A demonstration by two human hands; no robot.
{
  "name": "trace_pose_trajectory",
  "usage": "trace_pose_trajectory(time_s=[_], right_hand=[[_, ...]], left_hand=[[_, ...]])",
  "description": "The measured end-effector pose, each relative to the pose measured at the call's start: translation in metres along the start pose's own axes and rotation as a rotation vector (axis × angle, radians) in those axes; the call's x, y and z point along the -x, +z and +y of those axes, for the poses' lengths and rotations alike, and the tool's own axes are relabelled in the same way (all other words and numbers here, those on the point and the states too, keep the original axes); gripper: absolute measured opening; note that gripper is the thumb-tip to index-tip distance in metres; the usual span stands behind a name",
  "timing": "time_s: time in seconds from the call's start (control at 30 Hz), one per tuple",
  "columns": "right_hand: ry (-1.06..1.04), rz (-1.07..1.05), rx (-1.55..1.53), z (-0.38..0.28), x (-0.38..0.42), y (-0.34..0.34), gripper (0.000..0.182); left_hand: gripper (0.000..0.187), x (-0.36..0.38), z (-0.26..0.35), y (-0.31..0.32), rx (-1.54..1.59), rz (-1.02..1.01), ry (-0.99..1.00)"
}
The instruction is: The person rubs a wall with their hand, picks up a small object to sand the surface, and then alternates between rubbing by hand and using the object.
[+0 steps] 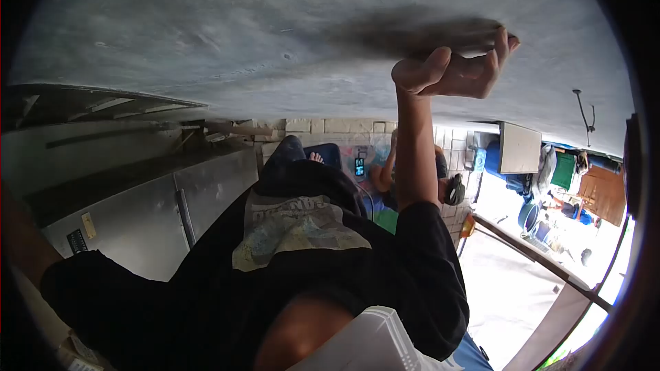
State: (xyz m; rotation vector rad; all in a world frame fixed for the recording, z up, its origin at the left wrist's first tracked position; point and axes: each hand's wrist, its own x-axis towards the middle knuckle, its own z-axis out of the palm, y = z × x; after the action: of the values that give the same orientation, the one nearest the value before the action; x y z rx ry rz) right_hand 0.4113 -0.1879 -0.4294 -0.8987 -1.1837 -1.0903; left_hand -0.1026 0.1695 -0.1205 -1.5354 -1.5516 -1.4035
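My right hand (457, 72) is raised at the end of an outstretched arm, close against a large grey, rough surface (227, 27) that fills the top of the view. Its thumb stands apart from the bent fingers, and the fingertips seem to touch the surface. A dark shadow (405, 31) spreads beside the hand. Nothing shows in the grasp, though the side facing the surface is partly hidden. My left arm (31, 233) runs off the left edge, so that hand is out of view. I wear a black T-shirt (295, 227) with a print.
Metal cabinet-like doors (130, 213) stand on the left. Another person (385, 178) is on the floor past my arm, near a lit phone (359, 166). A pale board (520, 148), hanging green cloth (564, 170) and a hook (584, 110) are on the right, by a bright opening.
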Motion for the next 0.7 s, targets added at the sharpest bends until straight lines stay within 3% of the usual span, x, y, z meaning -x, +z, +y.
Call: trace_pose_trajectory(time_s=[0.5,0.57,0.7], right_hand=[[-0.037,-0.023,-0.018,0.004,0.0,-0.001,0.052],[-0.016,0.072,-0.105,0.002,-0.002,0.004,0.05],[0.064,-0.003,0.052,-0.001,-0.001,-0.005,0.055]], left_hand=[[0.061,0.028,-0.017,0.032,0.062,-0.066,0.154],[0.061,0.031,-0.016,0.036,0.075,-0.069,0.176],[0.062,0.038,-0.011,0.044,0.104,-0.073,0.218]])
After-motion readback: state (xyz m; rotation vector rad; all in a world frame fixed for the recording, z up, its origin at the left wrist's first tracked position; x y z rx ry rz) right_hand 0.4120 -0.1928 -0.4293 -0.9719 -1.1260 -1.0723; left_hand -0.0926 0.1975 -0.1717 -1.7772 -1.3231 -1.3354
